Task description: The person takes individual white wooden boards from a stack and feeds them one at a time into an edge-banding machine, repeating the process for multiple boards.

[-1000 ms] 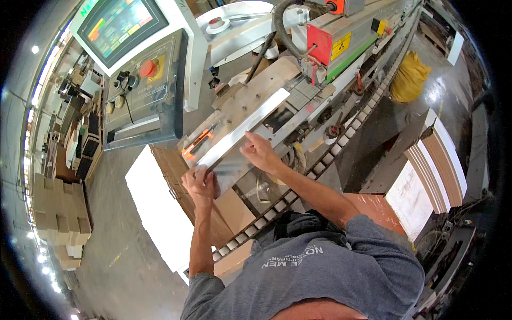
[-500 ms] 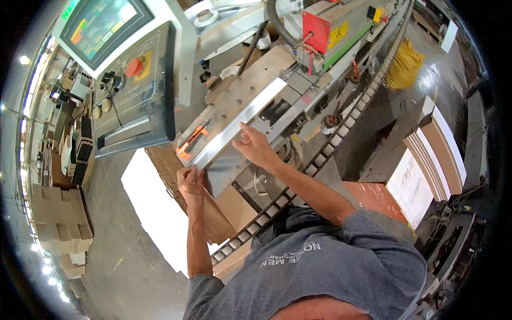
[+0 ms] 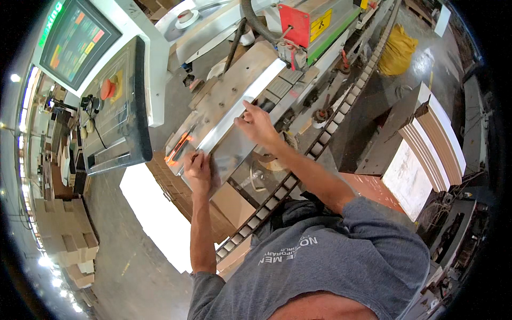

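Observation:
A long, narrow white strip [image 3: 261,84] lies along the metal bed [image 3: 229,77] of a machine, its far end close to the red-and-green machine head [image 3: 294,25]. My left hand [image 3: 197,172] pinches the strip at its near end, fingers closed. Partway along, my right hand [image 3: 257,126] touches the strip with its index finger stretched out; the thumb stands apart and the other fingers are curled. Under my hands a shiny metal plate [image 3: 230,156] slopes toward me. Beside the strip, left of my left hand, rests an orange utility knife [image 3: 178,148].
At left stands a control panel [image 3: 118,106] with a screen and red button. A roller chain conveyor [image 3: 323,140] runs diagonally in front of my body. White-faced boards [image 3: 432,146] are stacked at right; cardboard stacks [image 3: 66,229] stand far left. A yellow sack [image 3: 397,50] lies behind.
The white strip has slid along the bed toward the machine head, with both hands moving along that way. The right index finger stays on it. My view has shifted slightly.

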`<state>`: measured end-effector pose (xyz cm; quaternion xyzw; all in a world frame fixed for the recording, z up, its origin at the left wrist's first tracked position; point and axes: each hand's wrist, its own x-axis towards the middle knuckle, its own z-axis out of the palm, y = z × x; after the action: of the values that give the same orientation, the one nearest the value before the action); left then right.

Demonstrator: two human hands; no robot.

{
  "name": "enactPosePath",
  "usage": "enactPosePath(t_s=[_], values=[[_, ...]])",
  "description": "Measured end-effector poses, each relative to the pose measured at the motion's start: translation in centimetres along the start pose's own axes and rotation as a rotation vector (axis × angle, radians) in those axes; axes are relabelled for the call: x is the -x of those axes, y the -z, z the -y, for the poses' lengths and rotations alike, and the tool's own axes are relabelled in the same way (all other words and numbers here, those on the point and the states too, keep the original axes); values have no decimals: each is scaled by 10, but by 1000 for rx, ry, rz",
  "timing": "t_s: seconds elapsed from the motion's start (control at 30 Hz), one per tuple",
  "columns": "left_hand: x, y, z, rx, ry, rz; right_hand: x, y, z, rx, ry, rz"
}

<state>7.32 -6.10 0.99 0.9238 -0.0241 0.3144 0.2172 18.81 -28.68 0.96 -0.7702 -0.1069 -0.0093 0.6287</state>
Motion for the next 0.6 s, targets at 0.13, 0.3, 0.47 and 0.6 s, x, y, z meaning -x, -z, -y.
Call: enactPosePath(t_s=[0.13, 0.3, 0.47, 0.6], values=[[-13, -24, -7, 57, 6, -9, -14, 21, 5, -39, -108, 15], [-41, -59, -29, 16, -160, -47, -39, 46, -11, 14, -59, -115], [-62, -98, -59, 84, -72, 36, -52, 86, -28, 76, -87, -82], [-78, -140, -70, 306, -58, 107, -1, 129, -3, -51, -84, 58]])
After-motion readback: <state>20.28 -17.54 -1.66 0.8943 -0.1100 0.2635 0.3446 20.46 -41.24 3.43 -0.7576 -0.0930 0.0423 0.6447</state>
